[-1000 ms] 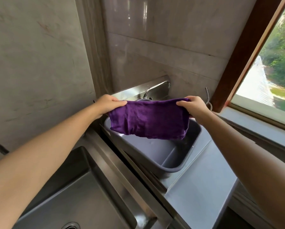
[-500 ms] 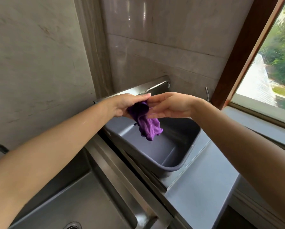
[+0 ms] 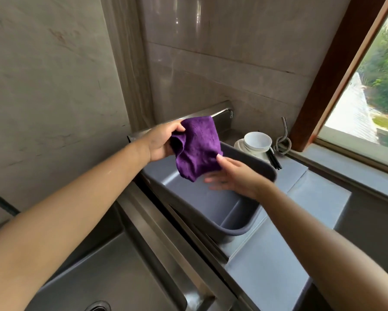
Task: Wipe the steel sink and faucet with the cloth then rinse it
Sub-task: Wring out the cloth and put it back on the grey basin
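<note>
Purple microfibre cloth (image 3: 196,149): crumpled, hanging in the air above the grey rectangular plastic basin (image 3: 253,230), not touching it. Left hand (image 3: 160,143): fingers and thumb pinched on the cloth's upper left edge, w/ a fold bunched against the palm. Right hand (image 3: 235,178): below and just right of the cloth, thumb tip touching its lower right corner; other fingers spread and blurred, so can't tell whether they grip anything. Basin: sits tilted on the grey countertop (image 3: 276,265), right of the sink, its near end rounded, interior bare. Stainless steel sink (image 3: 112,272): lower left, drain (image 3: 97,307) at the bottom edge, wide steel rim between sink and basin. Chrome faucet spout (image 3: 224,112): behind the cloth, against the steel backsplash, partly hidden. White ceramic bowl (image 3: 258,141): stacked on white dishes at the far end of the counter, just beyond the basin. Black chopsticks (image 3: 273,160): beside the dishes, lying on the counter. Coiled metal hose (image 3: 282,142): right of the bowl, near the brown wooden window frame (image 3: 336,70). Walls: grey tile.
</note>
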`<control>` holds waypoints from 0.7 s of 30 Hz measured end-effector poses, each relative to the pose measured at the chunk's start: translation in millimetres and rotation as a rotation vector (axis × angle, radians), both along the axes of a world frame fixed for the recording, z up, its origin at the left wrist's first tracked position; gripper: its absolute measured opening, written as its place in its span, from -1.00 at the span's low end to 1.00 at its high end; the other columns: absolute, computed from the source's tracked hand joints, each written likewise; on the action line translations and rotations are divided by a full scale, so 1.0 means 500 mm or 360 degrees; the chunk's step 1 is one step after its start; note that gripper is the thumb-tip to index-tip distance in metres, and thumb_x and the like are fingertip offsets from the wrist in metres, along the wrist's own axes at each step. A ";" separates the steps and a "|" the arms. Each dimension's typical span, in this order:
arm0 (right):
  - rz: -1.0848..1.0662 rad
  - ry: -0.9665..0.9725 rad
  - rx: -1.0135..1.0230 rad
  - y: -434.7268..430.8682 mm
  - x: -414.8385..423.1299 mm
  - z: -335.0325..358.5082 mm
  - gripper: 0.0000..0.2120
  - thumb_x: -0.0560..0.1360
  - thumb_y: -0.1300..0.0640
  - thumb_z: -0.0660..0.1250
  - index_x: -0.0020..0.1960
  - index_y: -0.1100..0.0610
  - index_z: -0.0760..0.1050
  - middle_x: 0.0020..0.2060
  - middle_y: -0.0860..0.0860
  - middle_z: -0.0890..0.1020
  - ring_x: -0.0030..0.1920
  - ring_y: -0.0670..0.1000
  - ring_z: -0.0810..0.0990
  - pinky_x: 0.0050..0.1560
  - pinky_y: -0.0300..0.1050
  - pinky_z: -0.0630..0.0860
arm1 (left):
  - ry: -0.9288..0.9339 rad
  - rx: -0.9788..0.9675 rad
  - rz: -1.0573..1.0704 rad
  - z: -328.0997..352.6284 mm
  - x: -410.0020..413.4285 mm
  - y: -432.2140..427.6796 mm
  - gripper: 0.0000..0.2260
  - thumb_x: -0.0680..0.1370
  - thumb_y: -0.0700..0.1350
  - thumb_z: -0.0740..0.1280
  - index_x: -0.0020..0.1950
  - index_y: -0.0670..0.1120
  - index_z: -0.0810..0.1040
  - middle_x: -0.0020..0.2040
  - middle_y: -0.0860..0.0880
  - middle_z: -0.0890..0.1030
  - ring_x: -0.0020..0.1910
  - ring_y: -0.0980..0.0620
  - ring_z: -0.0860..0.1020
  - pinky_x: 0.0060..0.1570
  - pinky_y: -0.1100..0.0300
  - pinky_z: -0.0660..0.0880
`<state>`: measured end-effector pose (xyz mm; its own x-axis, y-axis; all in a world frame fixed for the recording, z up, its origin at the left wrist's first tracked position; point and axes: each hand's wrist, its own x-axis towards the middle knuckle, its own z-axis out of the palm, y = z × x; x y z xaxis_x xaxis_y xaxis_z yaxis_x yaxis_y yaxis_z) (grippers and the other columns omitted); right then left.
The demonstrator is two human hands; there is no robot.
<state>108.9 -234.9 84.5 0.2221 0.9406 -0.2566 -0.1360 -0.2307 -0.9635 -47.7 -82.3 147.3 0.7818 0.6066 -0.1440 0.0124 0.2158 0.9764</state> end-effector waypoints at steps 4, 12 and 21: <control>-0.0241 0.0241 0.0198 0.005 -0.013 -0.026 -0.81 0.52 0.02 0.29 -0.04 0.14 0.53 -0.19 0.12 0.59 -0.18 0.04 0.62 -0.11 -0.07 0.64 | -0.0181 -0.0248 0.0240 -0.027 -0.010 0.013 -0.78 0.53 -0.21 0.09 -0.15 -0.03 0.51 -0.28 0.01 0.52 -0.30 0.08 0.48 -0.30 0.25 0.46; -0.0738 0.0700 0.0353 0.078 -0.007 -0.019 -0.87 0.60 0.08 0.16 0.06 0.06 0.46 0.02 0.02 0.61 0.15 0.08 0.56 0.17 0.07 0.50 | -0.0237 -0.0437 0.0091 -0.106 -0.011 0.000 -0.69 0.56 -0.10 0.07 -0.29 -0.04 0.53 -0.34 -0.02 0.51 -0.30 0.02 0.48 -0.24 0.17 0.43; -0.0737 -0.0258 0.0630 0.145 0.016 0.051 -0.78 0.55 -0.03 0.17 -0.24 0.01 0.32 -0.26 0.00 0.39 -0.16 -0.04 0.37 -0.06 -0.07 0.38 | 0.0089 -0.0456 -0.0221 -0.184 0.027 0.036 -0.38 0.49 0.29 0.11 0.26 -0.18 0.49 0.13 -0.13 0.59 0.21 -0.10 0.52 0.26 -0.01 0.41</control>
<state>117.1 -162.3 109.9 0.6359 0.7545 0.1622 0.0186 0.1952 -0.9806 -34.0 -64.1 55.4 0.8403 0.4232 -0.3387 0.1130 0.4743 0.8731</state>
